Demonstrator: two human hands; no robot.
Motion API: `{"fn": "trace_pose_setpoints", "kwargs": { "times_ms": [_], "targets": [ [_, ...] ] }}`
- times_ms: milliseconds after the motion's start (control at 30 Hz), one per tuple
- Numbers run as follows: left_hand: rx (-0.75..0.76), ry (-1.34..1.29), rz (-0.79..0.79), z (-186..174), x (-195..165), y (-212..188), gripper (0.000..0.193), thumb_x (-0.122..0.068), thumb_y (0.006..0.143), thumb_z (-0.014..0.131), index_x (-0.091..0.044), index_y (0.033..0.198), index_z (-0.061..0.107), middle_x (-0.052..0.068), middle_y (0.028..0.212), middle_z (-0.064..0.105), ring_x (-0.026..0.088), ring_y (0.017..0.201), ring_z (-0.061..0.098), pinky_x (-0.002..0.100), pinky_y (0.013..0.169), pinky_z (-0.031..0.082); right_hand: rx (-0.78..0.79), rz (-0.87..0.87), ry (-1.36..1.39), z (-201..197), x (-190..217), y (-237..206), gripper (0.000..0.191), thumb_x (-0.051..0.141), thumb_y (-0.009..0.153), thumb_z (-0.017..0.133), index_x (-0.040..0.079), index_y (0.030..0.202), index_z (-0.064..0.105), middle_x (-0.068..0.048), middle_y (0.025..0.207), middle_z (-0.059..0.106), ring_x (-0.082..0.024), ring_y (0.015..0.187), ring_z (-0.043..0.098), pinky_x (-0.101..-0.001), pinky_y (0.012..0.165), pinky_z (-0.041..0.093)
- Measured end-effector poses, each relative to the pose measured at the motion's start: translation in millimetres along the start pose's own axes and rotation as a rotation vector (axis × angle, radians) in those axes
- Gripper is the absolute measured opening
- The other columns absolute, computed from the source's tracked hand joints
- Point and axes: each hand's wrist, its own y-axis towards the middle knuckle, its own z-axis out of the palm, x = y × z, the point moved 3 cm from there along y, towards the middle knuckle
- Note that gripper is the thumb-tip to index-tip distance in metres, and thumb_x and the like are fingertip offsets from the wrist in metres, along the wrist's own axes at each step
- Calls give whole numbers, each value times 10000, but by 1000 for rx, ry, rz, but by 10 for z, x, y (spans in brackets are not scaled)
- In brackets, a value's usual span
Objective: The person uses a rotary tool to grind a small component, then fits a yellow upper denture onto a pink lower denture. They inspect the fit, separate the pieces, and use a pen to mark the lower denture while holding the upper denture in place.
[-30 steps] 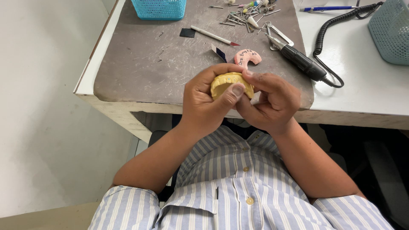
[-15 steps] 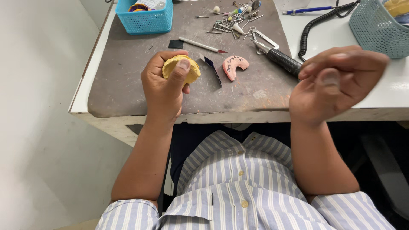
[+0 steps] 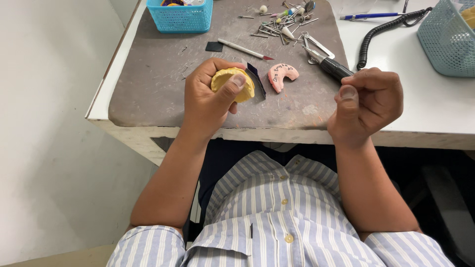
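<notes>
The left hand (image 3: 210,99) gripped a yellow cast (image 3: 230,83) over the bench's (image 3: 148,99) front edge. The right hand (image 3: 366,106) was curled shut, well apart, near the front edge; whether it held anything was unclear. A pink cast (image 3: 282,75) lay between them.

A white table (image 3: 435,118) carries a worn grey-brown mat (image 3: 158,89), both spreading away beyond the fingers; a plain pale wall (image 3: 54,148) stands left of them, under even, soft light with faint shadows
</notes>
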Motion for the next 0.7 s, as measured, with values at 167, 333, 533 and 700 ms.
{"fn": "trace_pose_setpoints", "kwargs": {
  "times_ms": [167, 333, 533, 700],
  "targets": [
    [191, 47, -86, 9, 1, 32, 335, -316, 974, 740, -13, 1113, 701, 65, 917, 721, 66, 730, 679, 206, 528, 553, 94, -17, -99, 35, 21, -5, 60, -5, 1051, 653, -22, 1041, 597, -68, 783, 591, -70, 581, 467, -201, 531, 357],
    [196, 57, -84, 16, -2, 53, 337, -317, 975, 740, -17, 1123, 701, 66, 922, 718, 65, 731, 676, 207, 529, 554, 162, -36, -222, 68, 56, 14, 42, 5, 1031, 655, -14, 1021, 619, -59, 770, 589, -72, 601, 458, -216, 557, 344],
    [120, -98, -120, -14, 0, 58, 346, -299, 963, 740, 1, 1130, 696, 83, 915, 695, 71, 696, 655, 203, 519, 534, 188, -3, -272, 98, 93, 45, 69, 14, 1049, 658, -26, 1004, 623, -61, 785, 599, -81, 626, 495, -204, 587, 366],
    [140, -142, -119, -27, 5, 64, 327, -259, 954, 731, 2, 1147, 687, 89, 951, 695, 72, 723, 654, 204, 540, 538, 189, 81, -224, 130, 112, 75, 87, 12, 1083, 663, -28, 1023, 615, -57, 816, 629, -73, 662, 554, -186, 617, 416]
  ]
}}
